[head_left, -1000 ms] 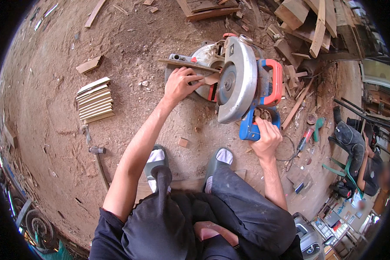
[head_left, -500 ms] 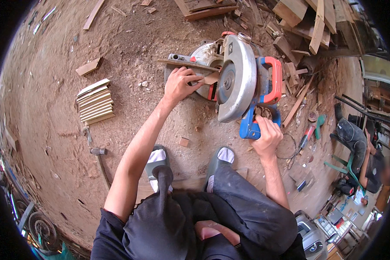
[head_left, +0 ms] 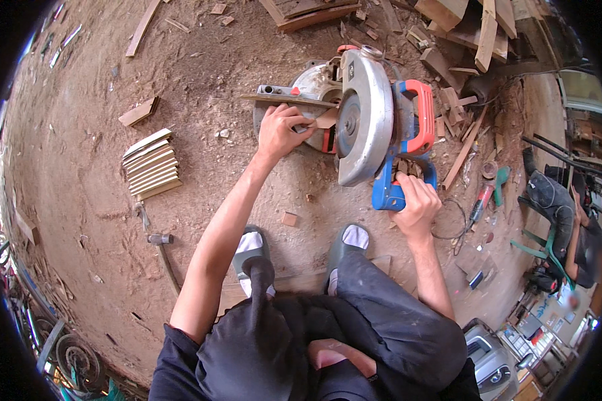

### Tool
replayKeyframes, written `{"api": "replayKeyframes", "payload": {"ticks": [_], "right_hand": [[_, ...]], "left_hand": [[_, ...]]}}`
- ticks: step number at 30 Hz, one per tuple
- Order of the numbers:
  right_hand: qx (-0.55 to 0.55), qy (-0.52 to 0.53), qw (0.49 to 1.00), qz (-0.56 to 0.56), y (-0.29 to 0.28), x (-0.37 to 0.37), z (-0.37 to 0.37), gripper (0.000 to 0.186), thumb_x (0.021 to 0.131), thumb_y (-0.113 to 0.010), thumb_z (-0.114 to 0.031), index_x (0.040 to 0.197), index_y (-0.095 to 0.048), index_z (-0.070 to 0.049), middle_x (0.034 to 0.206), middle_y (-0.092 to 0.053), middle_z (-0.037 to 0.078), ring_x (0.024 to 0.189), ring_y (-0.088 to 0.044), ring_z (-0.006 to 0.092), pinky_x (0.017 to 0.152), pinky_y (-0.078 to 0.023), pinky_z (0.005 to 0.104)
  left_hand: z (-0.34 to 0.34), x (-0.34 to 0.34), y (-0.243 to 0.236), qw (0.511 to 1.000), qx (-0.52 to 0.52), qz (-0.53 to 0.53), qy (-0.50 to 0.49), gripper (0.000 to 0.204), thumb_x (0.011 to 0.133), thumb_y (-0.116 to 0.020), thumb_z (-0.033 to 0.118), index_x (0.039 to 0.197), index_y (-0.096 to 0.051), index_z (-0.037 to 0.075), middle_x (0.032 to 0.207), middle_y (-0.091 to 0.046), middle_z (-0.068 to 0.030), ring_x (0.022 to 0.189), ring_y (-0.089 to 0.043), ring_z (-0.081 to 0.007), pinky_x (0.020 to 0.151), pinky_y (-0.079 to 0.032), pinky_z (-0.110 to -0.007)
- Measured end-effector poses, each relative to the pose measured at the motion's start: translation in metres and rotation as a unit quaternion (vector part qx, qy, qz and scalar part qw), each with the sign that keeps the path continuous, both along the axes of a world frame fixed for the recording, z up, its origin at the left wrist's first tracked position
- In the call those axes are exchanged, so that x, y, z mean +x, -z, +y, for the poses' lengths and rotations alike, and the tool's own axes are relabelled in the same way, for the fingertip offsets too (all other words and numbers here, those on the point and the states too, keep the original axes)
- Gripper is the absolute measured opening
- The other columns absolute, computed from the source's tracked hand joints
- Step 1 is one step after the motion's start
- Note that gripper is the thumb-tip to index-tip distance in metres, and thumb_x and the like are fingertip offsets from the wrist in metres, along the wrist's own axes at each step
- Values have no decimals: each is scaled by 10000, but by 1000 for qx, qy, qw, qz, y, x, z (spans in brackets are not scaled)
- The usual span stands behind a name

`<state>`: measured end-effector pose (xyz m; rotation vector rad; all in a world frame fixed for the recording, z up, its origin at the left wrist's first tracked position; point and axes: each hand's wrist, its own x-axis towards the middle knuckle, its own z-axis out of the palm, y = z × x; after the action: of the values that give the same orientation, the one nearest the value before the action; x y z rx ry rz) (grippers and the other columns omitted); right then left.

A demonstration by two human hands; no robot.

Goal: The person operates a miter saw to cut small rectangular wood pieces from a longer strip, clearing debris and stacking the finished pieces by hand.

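If the wood [head_left: 326, 119] slips or turns, I think my left hand [head_left: 282, 134] could be pulled to the disc [head_left: 348, 125] of the saw [head_left: 374, 137], because it is so near. The wood is just left of the saw's disc. My left hand is stretched forward, its back upward, the fingers clamped on the wood. My right hand [head_left: 417, 204] is curled around the saw's blue handle [head_left: 382, 192].
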<state>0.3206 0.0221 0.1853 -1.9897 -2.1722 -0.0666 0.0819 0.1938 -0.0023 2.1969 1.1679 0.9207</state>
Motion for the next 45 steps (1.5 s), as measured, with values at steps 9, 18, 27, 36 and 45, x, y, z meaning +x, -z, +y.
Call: {"api": "replayKeyframes", "payload": {"ticks": [9,18,27,36,45], "right_hand": [[6,4,1000,19,-1,-2,2,285,759,-717,-124,1031,-656,-67,855,-688,74,777,-685,266,681,-512,388],[-9,7,1000,5,2,0,0,246,770,-704,-130,1003,-653,-70,845,-681,74,772,-681,266,681,-509,386],[-14,14,1000,1,-4,-4,2,223,745,-684,-108,962,-643,-73,847,-630,65,748,-653,288,671,-499,393],[-3,9,1000,0,4,-2,-2,227,742,-683,-104,963,-642,-66,833,-617,71,755,-645,280,672,-486,399],[18,-8,1000,12,12,0,-3,236,749,-678,-116,973,-651,-51,825,-617,75,741,-640,273,652,-468,391]], "left_hand": [[0,-2,3,1000,4,-10,10,157,762,-842,305,825,-806,165,773,-666,38,794,-619,-163,781,-455,-344],[1,-1,3,1000,-5,-11,15,148,756,-837,284,819,-796,157,779,-659,32,815,-632,-171,789,-454,-351],[2,-2,4,1000,10,-10,12,143,789,-844,287,793,-800,151,750,-661,38,765,-621,-154,749,-440,-339],[2,0,2,1000,0,-22,16,143,786,-833,291,790,-794,153,755,-654,33,779,-624,-169,762,-440,-351],[3,-3,0,1000,-14,-13,25,191,815,-830,310,787,-800,123,773,-680,16,777,-622,-175,765,-434,-352]]}}
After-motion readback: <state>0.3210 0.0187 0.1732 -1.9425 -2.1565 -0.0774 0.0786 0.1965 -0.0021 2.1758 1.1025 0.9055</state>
